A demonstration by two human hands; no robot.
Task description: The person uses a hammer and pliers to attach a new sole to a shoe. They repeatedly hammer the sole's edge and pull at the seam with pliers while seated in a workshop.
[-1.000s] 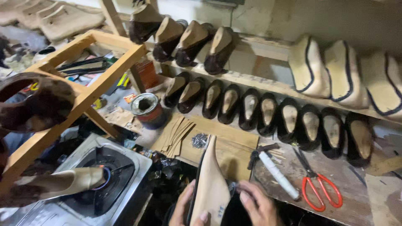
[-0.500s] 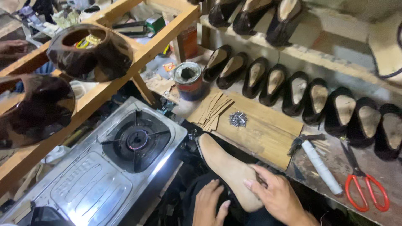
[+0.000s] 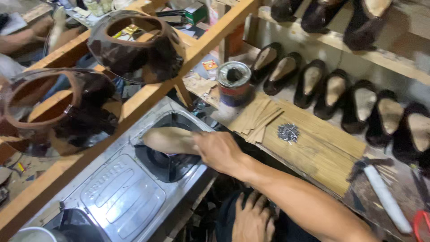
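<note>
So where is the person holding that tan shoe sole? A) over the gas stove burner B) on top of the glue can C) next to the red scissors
A: the right hand holds the tan sole above the burner of the gas stove.

Both arms bare, no sleeves showing; right hand [image 3: 218,150] and left hand [image 3: 252,219] ungloved — no rings.

Right hand [image 3: 219,150] outstretched, fingers closed; left hand [image 3: 253,219] flat, low.
</note>
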